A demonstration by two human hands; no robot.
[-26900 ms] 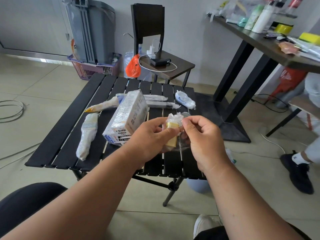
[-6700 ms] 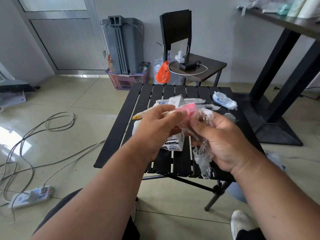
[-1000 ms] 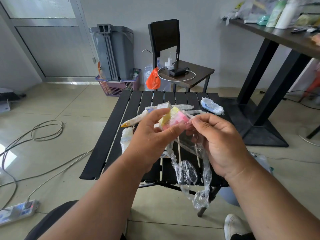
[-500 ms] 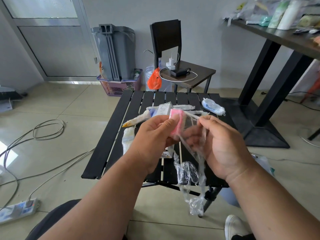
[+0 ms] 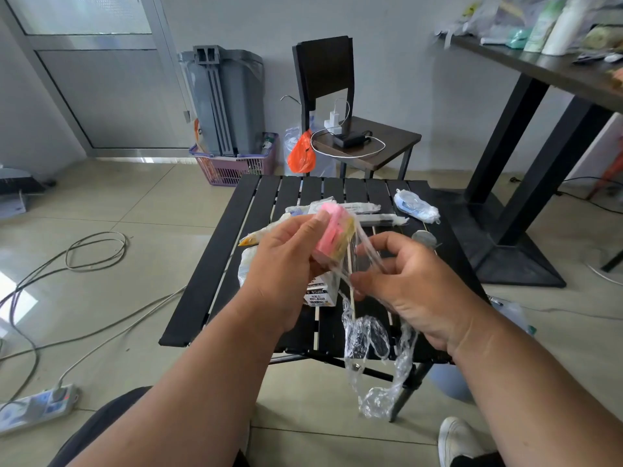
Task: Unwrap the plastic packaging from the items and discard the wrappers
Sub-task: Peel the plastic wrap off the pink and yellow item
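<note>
Seemingly weightless, a pink and yellow block (image 5: 333, 235) sits in the left hand (image 5: 286, 261), held up over the middle of a black slatted bench (image 5: 215, 261). The thumb and fingers curl around its sides in a firm pinch. It looks like a small stiff bar, matte and flat-sided, with squared edges, so a grip on its two broad faces should hold without crushing it.

At 3 o'clock from the block, the right hand (image 5: 414, 284) pinches a strip of clear plastic wrap (image 5: 371, 345) between thumb and fingertips. The film runs taut from the block's top edge to that pinch, then hangs loose toward 6 o'clock in a crinkled, glossy tail below the bench's near edge. Thin cling film like this is likely soft, stretchy and a little tacky; it may thin out and tear, or cling to the fingers, if pulled hard. Taking it close to where it leaves the block, and peeling rather than yanking, seems the safer way. Part of the wrap appears still caught on the block.

On the bench beyond the hands lie other wrapped things: a small white printed box (image 5: 318, 291) just under the left hand, long slim packets (image 5: 357, 207) at 12 o'clock, a pale bundle (image 5: 416, 206) at 1 o'clock, and a wrapped yellow-tipped item (image 5: 266, 232) at 10 o'clock. All shine with smooth film. A grey bin (image 5: 224, 99) stands well apart on the floor at 11 o'clock.
</note>
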